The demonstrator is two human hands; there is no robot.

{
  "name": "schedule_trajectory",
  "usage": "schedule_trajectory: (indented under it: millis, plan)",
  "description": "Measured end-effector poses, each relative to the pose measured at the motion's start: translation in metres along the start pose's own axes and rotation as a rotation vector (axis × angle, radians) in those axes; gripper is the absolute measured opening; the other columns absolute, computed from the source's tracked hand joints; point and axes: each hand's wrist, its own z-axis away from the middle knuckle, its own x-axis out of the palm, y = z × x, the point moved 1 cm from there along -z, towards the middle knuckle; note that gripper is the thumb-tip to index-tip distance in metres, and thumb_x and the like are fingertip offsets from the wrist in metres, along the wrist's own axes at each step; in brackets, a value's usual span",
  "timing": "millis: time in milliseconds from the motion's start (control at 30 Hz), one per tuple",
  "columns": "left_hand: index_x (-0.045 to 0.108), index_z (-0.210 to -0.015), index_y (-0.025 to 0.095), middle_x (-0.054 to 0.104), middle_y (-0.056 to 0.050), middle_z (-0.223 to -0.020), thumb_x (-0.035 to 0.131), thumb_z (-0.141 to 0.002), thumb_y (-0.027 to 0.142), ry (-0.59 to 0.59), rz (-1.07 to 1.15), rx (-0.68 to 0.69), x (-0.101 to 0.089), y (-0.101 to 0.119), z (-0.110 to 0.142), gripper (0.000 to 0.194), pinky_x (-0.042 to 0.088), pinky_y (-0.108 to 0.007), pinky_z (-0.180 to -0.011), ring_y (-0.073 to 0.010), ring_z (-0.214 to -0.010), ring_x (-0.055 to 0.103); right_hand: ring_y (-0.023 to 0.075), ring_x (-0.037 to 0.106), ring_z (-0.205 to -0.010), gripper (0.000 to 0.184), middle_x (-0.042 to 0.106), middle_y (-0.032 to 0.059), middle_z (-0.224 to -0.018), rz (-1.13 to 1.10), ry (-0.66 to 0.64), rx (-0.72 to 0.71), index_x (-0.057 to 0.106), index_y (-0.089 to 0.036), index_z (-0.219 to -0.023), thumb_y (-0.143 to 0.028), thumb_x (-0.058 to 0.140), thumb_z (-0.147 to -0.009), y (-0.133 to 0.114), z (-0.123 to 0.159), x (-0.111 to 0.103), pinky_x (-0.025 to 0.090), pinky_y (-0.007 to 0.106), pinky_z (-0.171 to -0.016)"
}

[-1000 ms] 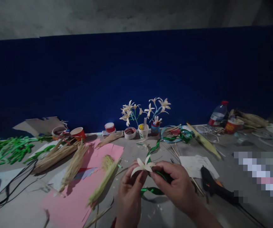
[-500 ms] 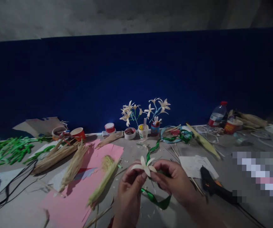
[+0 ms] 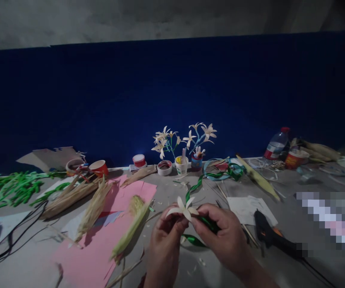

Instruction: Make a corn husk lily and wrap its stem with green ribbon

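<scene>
A cream flower with narrow pointed petals (image 3: 184, 209) sits between my two hands, low in the middle of the view. My left hand (image 3: 166, 238) is closed, with thumb and fingers pinching the flower's underside. Fingers bent inward, my right hand (image 3: 220, 230) grips a shiny green ribbon (image 3: 194, 240) close under the petals. The ribbon loops below the hands and also runs up and back, twisted, toward a roll on the table. The flower's base and the fingertips behind it are hidden.
Beyond the hands, similar flowers (image 3: 161, 142) stand in small cups. A black glue gun (image 3: 270, 232) lies at right beside white paper (image 3: 252, 211). Corn husks (image 3: 132, 228) and pink paper (image 3: 85, 260) are at left, near green fuzzy stems (image 3: 13, 188). A bottle (image 3: 277, 144) stands back right.
My right hand has turned slightly, its fingers folding further in around the green ribbon. The ribbon's lower loop has been drawn up and shows less. The flower stays nearly in place.
</scene>
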Motion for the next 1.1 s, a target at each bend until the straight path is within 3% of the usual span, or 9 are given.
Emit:
schedule_trajectory:
  millis: [100,200,400,500,733,833,933,1100]
  plan:
    - [0.076,-0.077,0.02,0.073,-0.002,-0.081,0.087,-0.059,0.027,0.014,0.031,0.001,-0.001,-0.002,-0.001,0.023,0.049,-0.019,-0.075,-0.0136,-0.08,0.064,0.0128,0.058,-0.061,0.013,0.066,-0.0002,-0.066,-0.084,-0.051,0.008,0.067,-0.017,-0.076,-0.022,0.058,-0.084,0.001,-0.001,-0.002,0.043,0.02,-0.059]
    - [0.076,-0.082,0.019,0.073,-0.003,-0.081,0.087,-0.058,0.03,0.025,0.044,-0.011,0.0,-0.002,-0.001,0.028,0.051,-0.021,-0.073,-0.0147,-0.078,0.065,0.0139,0.056,-0.062,0.013,0.066,0.0006,-0.067,-0.204,-0.091,0.107,0.068,-0.017,-0.079,-0.025,0.059,-0.084,0.004,-0.001,-0.004,0.043,0.022,-0.059]
    - [0.076,-0.077,0.019,0.072,-0.002,-0.076,0.089,-0.055,0.029,-0.001,0.064,-0.047,0.003,0.002,0.001,0.027,0.05,-0.019,-0.07,-0.0129,-0.073,0.064,0.0065,0.035,-0.045,0.022,0.046,-0.0072,-0.052,-0.462,-0.138,0.316,0.063,-0.016,-0.07,-0.035,0.067,-0.081,0.011,-0.002,-0.001,0.028,0.019,-0.043]
    - [0.076,-0.08,0.019,0.072,-0.002,-0.077,0.087,-0.059,0.028,-0.067,0.079,-0.066,0.001,0.003,0.001,0.025,0.049,-0.016,-0.07,-0.0112,-0.074,0.064,0.0046,0.028,-0.037,0.03,0.038,-0.0108,-0.043,-0.564,-0.198,0.384,0.06,-0.017,-0.069,-0.044,0.069,-0.078,0.009,-0.004,0.002,0.021,0.018,-0.038]
    - [0.075,-0.084,0.02,0.072,-0.001,-0.079,0.083,-0.066,0.021,-0.261,0.197,-0.168,0.005,0.005,-0.002,0.02,0.048,-0.015,-0.07,-0.0086,-0.072,0.062,0.0038,0.027,-0.037,0.041,0.039,-0.011,-0.045,-0.683,-0.258,0.416,0.052,-0.019,-0.067,-0.054,0.072,-0.07,0.008,-0.006,0.004,0.021,0.017,-0.036]
    - [0.075,-0.081,0.018,0.071,0.0,-0.08,0.084,-0.065,0.021,-0.27,0.213,-0.176,0.008,0.006,-0.003,0.019,0.048,-0.016,-0.07,-0.009,-0.073,0.062,0.0041,0.026,-0.037,0.036,0.038,-0.0111,-0.045,-0.667,-0.222,0.378,0.051,-0.019,-0.065,-0.049,0.07,-0.075,0.01,-0.004,0.004,0.022,0.018,-0.037]
    - [0.074,-0.084,0.02,0.072,-0.001,-0.081,0.086,-0.062,0.023,-0.175,0.188,-0.157,0.006,0.003,-0.002,0.025,0.048,-0.018,-0.073,-0.0104,-0.076,0.064,0.0073,0.038,-0.045,0.024,0.047,-0.0069,-0.053,-0.528,-0.135,0.265,0.056,-0.018,-0.069,-0.036,0.065,-0.082,0.009,-0.001,0.002,0.032,0.02,-0.045]
    - [0.072,-0.084,0.019,0.072,-0.001,-0.082,0.084,-0.065,0.029,0.064,-0.013,-0.016,0.0,-0.006,0.002,0.024,0.048,-0.019,-0.076,-0.0125,-0.08,0.063,0.0169,0.064,-0.061,0.014,0.07,0.0031,-0.068,0.247,0.063,-0.219,0.064,-0.017,-0.084,-0.021,0.052,-0.089,0.003,0.003,0.0,0.045,0.025,-0.057]
